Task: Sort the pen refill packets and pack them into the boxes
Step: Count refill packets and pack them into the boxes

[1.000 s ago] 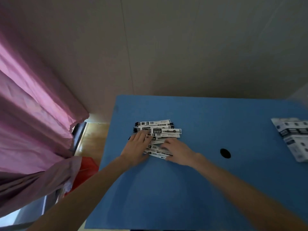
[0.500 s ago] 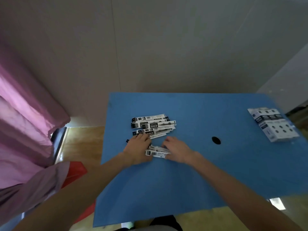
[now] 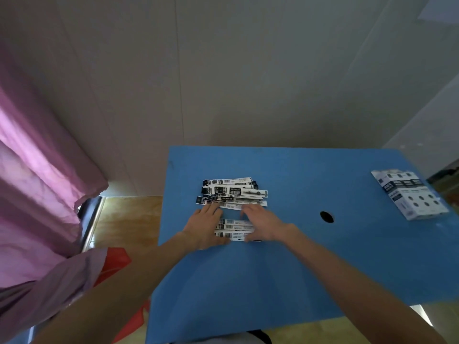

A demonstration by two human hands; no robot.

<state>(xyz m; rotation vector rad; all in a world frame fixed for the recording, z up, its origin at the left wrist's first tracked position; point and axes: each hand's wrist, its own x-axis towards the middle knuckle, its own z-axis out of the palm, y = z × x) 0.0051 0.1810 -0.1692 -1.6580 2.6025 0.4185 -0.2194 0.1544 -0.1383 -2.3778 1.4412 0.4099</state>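
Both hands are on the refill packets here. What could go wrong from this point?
The near packets sit loosely fanned between the left hand and right hand; squeezing them may buckle or scatter them. They could also remix with the far pile right behind. The boxes lie far right, a long carry.

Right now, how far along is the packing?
Early. Done: a small near stack of packets sits split from the main pile. In hand: left hand and right hand square that stack. Left: the boxes sit apart, untouched.

Single head-worn wide-angle view, looking forward and down, close above blue table (image 3: 273,281).
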